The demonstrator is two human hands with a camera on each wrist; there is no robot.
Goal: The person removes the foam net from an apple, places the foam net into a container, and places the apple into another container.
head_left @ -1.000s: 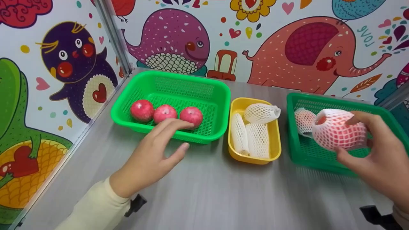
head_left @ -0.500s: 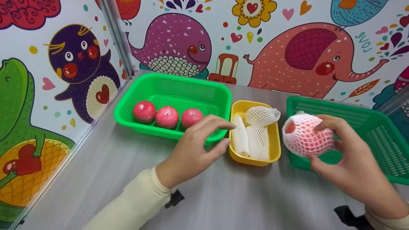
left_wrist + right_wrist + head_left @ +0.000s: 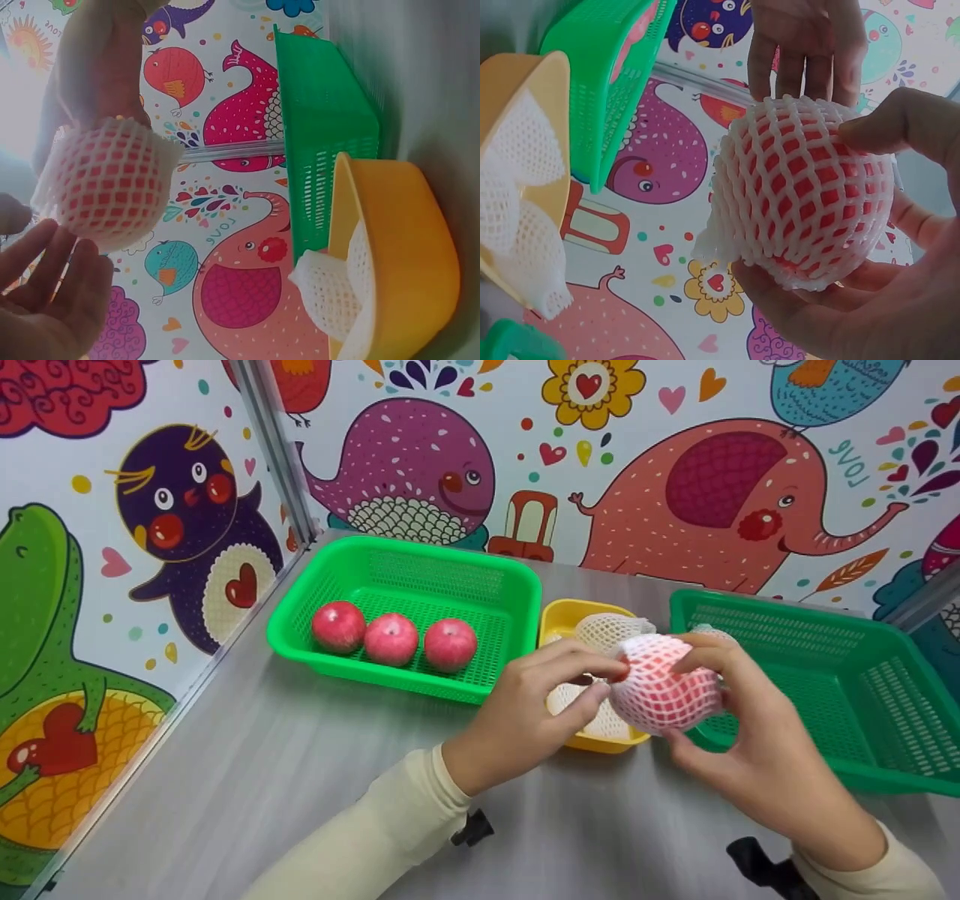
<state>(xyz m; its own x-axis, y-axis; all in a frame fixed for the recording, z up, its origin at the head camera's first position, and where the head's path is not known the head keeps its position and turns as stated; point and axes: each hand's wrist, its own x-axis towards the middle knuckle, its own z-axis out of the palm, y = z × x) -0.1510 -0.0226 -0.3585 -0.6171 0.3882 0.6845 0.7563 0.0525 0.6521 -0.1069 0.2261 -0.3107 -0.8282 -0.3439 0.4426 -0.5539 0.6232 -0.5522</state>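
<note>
My right hand (image 3: 757, 742) grips a red apple (image 3: 802, 195) wrapped in a white foam net, thumb on one side and fingers round the other. The wrapped apple is raised in front of the yellow bin (image 3: 568, 607), overlapping it in the head view. My left hand (image 3: 525, 709) meets the net's open end, its index fingertip right at the opening and the thumb just below. In the left wrist view, the left fingers (image 3: 64, 244) lie relaxed against the net's edge. Spare foam nets (image 3: 525, 139) lie in the yellow bin, partly hidden by my hands in the head view.
On the left, a bright green basket (image 3: 450, 561) holds three bare red apples (image 3: 391, 639). A darker green basket (image 3: 832, 622) stands right of the bin; part of a white net (image 3: 716, 631) shows in it behind my right hand. Patterned walls (image 3: 600, 472) rise behind and left.
My right hand has brought the wrapped apple left, from over the darker basket to the yellow bin. My left hand has moved right, from the bright green basket to the net's open end.
</note>
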